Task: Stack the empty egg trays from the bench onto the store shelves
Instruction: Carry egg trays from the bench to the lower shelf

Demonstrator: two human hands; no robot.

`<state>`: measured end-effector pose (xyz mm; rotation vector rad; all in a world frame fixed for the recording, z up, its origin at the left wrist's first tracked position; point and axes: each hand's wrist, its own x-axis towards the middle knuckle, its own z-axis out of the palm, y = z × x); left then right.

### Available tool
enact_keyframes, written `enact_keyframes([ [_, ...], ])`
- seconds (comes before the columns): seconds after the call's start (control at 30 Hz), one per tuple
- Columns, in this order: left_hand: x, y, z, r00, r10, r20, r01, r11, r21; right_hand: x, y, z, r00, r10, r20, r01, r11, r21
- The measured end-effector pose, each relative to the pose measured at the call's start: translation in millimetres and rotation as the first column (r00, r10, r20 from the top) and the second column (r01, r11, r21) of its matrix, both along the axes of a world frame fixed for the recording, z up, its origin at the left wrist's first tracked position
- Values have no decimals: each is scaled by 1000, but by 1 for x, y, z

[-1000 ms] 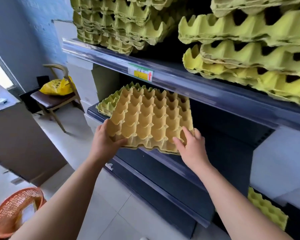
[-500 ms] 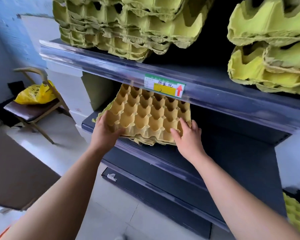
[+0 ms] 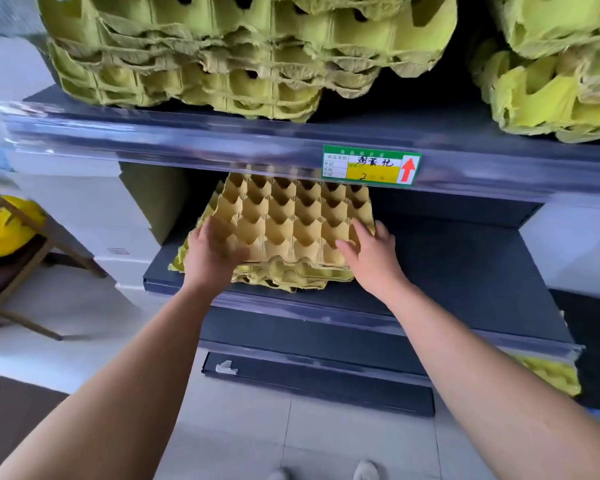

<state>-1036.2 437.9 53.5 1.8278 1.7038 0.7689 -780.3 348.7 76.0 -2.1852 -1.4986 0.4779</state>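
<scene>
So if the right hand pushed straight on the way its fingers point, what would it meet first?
The right hand rests on the tan egg tray; going on, it would likely run into that tray's raised peaks.

Pale tiled floor [image 3: 326,441], white wall [image 3: 84,209] at left; wooden chair [image 3: 49,234] beside it, yellow bag [image 3: 4,230] on its seat

The left forearm [image 3: 118,375] and right forearm [image 3: 465,358] are bare wrist to elbow. Below the middle shelf [image 3: 465,268], two rounded pale grey shoe toes [image 3: 366,471] show, blurred.
</scene>
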Motion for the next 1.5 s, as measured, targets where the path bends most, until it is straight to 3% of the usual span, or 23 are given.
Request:
enact_keyframes([
  [0.2, -3, 3, -4, 999, -32, 39, 33, 999, -25, -8, 4, 1, 999, -34, 20, 34, 999, -4],
  [0.43, -5, -7, 2, 998, -51, -42, 52, 998, 28, -7, -8, 3, 995, -49, 82, 48, 999, 25],
  [0.57, 1, -22, 9, 971, -44, -236, 97, 971, 218, -9, -19, 6, 990, -37, 134, 25, 996, 88],
  [0.73, 37, -54, 11, 921, -192, -341, 325, 859, 395, -3, -50, 15, 979, -44, 199, 0, 976, 216],
  [1.03, 166, -130, 8, 799, -486, -355, 597, 712, 370, 76, -170, 14, 943, -205, 263, 121, 945, 304],
  [1.5, 451, -334, -8, 546, -777, -314, 833, 463, 303, 306, -424, -3, 821, -473, 321, 444, 881, 162],
])
